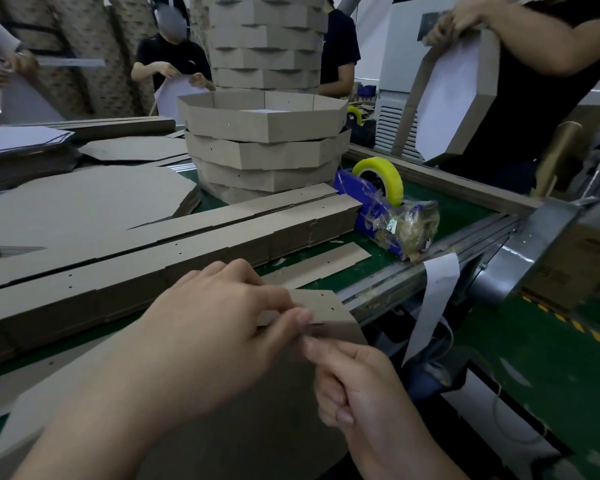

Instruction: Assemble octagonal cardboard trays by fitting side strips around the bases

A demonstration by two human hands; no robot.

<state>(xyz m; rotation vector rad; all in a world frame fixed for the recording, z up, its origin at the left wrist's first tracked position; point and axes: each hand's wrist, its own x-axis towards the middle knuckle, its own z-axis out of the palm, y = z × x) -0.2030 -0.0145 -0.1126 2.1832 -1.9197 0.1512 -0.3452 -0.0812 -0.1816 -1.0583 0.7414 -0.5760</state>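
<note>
Near the front edge of the green surface (pixel 465 206) we hold a side strip (pixel 329 308) against the corner of a flat cardboard base (pixel 257 420). The fingers of our left hand (pixel 219 327) are curled and pinch the strip from above. Our right hand (pixel 357 386), its fingers also curled, pinches the lower edge of the strip. Behind lie piles of strips (pixel 194 244), a stack of finished trays (pixel 264 147) and a blue tape dispenser (pixel 371 209).
</note>
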